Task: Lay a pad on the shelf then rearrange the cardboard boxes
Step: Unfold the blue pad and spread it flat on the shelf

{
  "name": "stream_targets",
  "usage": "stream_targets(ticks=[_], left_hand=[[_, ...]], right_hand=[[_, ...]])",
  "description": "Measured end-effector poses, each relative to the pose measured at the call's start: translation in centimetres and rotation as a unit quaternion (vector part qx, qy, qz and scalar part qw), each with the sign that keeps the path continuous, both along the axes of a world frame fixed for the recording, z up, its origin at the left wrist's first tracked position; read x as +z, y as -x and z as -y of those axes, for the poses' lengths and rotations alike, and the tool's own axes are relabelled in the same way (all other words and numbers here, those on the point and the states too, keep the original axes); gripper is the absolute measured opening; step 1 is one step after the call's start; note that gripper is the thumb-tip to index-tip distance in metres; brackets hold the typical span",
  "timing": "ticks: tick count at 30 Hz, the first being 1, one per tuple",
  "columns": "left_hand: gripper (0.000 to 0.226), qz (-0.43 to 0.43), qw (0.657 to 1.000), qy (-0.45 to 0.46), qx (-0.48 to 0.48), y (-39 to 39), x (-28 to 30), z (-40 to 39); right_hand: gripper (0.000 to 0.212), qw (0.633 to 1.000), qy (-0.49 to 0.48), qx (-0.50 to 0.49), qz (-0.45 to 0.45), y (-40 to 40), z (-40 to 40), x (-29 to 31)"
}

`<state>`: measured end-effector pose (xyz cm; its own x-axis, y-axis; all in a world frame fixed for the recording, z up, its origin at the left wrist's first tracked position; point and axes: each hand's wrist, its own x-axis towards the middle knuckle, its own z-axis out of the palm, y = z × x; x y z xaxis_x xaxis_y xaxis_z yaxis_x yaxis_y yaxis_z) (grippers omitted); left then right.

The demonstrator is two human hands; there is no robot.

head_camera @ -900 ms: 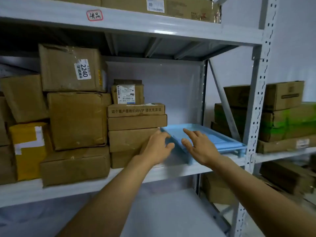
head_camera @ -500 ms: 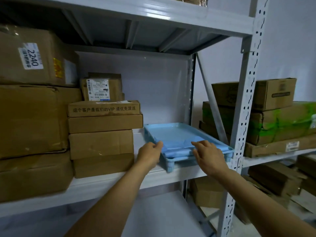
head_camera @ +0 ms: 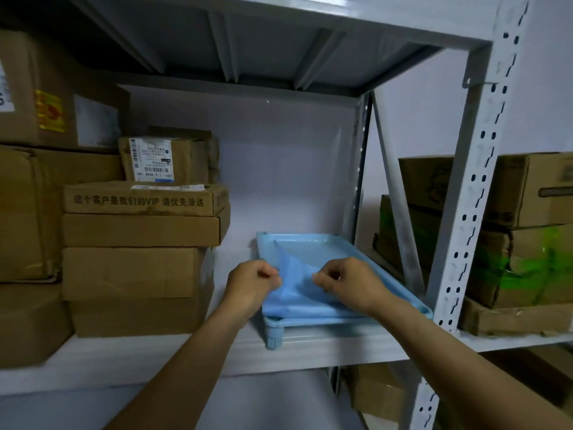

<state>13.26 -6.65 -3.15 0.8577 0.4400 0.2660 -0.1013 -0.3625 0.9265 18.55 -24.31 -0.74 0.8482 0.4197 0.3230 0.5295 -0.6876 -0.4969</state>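
Both hands pinch the thin, pale-blue pad (head_camera: 296,274), peaked above its tray (head_camera: 322,243).

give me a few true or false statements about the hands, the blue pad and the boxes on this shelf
1. Both hands pinch the blue pad. True: the left hand and the right hand each grip a raised fold of it.
2. The pad lies on a blue tray. True.
3. The tray sits on top of the cardboard boxes. False: it stands on the shelf, to the right of the stacked boxes.
4. The pad lies flat and spread out. False: it is lifted and creased between the hands.
5. A box with a white barcode label tops the stack. True.
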Motion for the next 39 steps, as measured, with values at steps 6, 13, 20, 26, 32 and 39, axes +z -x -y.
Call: stream_targets(ticks=[6,13,20,26,32,39], left_hand=[[0.028,0.087,0.992,-0.004,-0.089,0.7,1.5,1.6],[0.047,0.058,0.977,-0.005,-0.206,1.5,3.8,1.4],[0.019,0.038,0.953,-0.285,-0.092,1.6,4.4,1.6],[0.042,0.205,0.91,-0.36,-0.024,2.2,7.3,1.8],[0.075,-0.036,0.964,-0.215,-0.153,2.1,6.5,0.9],[0.136,-0.107,0.991,0.035,-0.069,-0.3,2.8,1.6]], right_hand=[[0.08,0.985,-0.124,-0.002,-0.118,1.1,-2.0,1.6],[0.024,0.955,-0.288,-0.029,-0.065,0.2,-1.6,3.5],[0.014,0.864,-0.492,0.089,-0.052,1.4,1.7,9.8],[0.02,0.79,-0.593,0.143,-0.06,2.6,4.6,12.4],[0.028,0.758,-0.633,0.078,-0.137,3.5,5.6,10.4],[0.02,0.748,-0.647,0.015,-0.151,4.3,6.1,9.6]])
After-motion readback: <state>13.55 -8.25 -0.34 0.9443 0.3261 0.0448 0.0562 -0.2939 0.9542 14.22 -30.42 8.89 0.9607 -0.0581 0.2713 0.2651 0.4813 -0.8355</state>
